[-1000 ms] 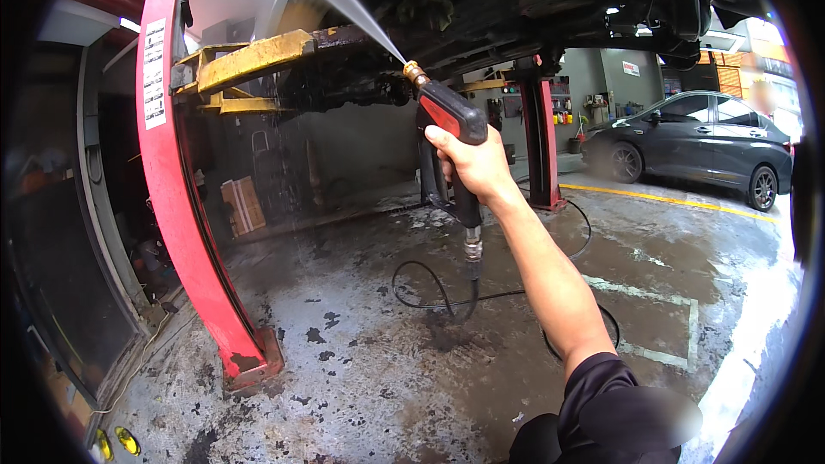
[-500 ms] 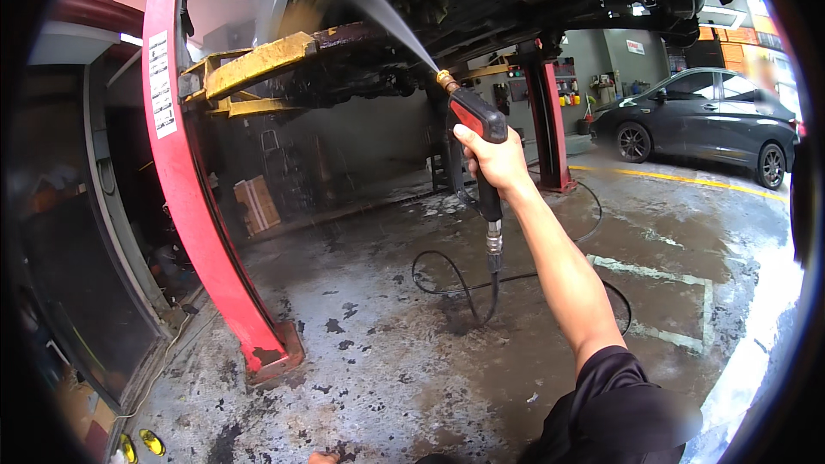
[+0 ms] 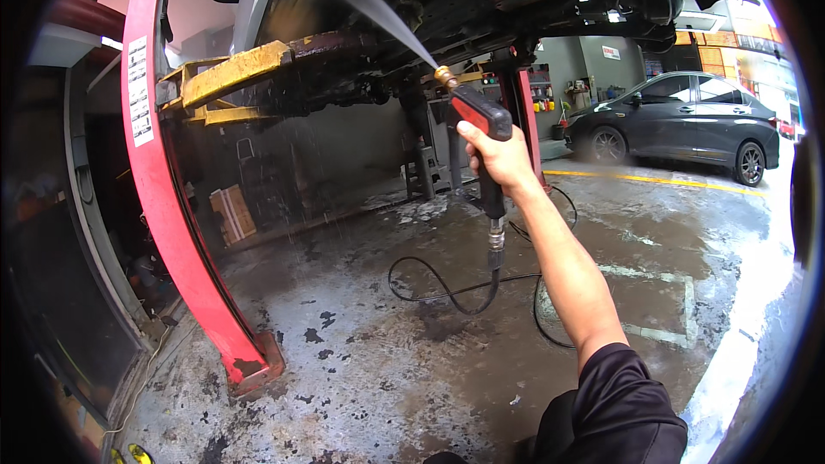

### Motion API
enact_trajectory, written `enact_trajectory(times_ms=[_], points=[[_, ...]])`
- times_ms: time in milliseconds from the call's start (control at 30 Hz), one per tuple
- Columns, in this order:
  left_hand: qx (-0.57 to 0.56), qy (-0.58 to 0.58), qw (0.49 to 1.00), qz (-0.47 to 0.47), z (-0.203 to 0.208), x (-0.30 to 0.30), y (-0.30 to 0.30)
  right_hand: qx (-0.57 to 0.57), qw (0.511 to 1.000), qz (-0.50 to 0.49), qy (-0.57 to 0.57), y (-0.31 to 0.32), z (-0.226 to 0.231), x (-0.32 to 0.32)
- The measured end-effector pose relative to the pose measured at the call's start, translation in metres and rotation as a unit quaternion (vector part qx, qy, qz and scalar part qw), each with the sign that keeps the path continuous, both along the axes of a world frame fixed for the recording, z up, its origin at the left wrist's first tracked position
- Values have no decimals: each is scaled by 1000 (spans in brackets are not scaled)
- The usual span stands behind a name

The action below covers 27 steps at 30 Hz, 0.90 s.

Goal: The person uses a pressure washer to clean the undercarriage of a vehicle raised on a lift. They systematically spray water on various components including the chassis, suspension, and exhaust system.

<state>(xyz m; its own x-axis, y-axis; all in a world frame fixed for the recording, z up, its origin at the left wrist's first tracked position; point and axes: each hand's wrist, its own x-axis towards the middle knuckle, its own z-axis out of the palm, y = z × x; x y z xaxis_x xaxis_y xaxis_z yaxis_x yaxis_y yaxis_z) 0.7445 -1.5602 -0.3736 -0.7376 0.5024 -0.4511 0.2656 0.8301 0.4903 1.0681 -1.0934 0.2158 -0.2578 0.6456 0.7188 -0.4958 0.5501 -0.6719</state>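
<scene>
My right hand (image 3: 505,157) is wrapped round the grip of a black and red pressure washer gun (image 3: 483,113), its arm stretched out ahead. From the brass nozzle (image 3: 445,77) a white water jet (image 3: 391,21) shoots up and to the left, onto the dark underside of a raised car (image 3: 516,0). A black hose (image 3: 468,309) hangs from the metal coupling under the grip and loops over the wet floor. The yellow lift arm (image 3: 236,73) lies left of the spray, under the car. My left hand is out of the picture.
A red lift post (image 3: 185,215) stands at the left, and another red post (image 3: 527,129) farther back. A dark parked car (image 3: 675,120) is at the right beyond a yellow floor line. A cardboard box (image 3: 232,215) leans at the back. Yellow shoes (image 3: 137,454) lie at lower left.
The view has shifted to the right, so the post and lift arm sit farther left. The hose loop has swung. Fingertips at the lower edge have left the picture. The gun keeps spraying.
</scene>
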Motion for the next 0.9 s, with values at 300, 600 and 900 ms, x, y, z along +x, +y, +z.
enact_trajectory(times_ms=[300, 600, 900], points=[[9, -10, 1000, -14, 0, 2, 2, -12, 998, -66, -2, -5, -1, 36], [7, -9, 1000, -11, 5, 1, -10, 98, 993, -20, -70, -75, -2, 66], [-6, -11, 1000, -10, 9, 5, -10, 115, 991, 2, -62, -79, 11, 92]])
